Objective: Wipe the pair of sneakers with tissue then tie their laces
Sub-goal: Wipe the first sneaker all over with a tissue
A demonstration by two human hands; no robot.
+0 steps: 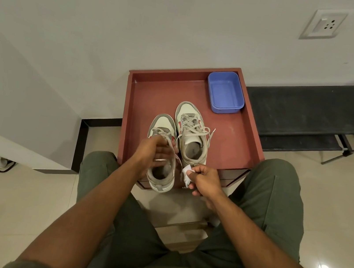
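Observation:
Two grey and off-white sneakers with red accents stand side by side on a reddish-brown table [235, 143], toes pointing away from me. The left sneaker [159, 177] sits nearer, its heel over the table's front edge. My left hand [151, 153] grips it across the tongue and loose laces. The right sneaker [191, 133] stands free, its laces untied and spread out. My right hand [205, 181] pinches a small crumpled white tissue [186, 176] just right of the left sneaker's heel, close to its side; whether the tissue touches the shoe I cannot tell.
An empty blue plastic tub [225, 93] sits at the table's far right corner. A black low rack [308, 117] stands to the right against the white wall. My knees in green trousers flank the table. Beige tiled floor lies around.

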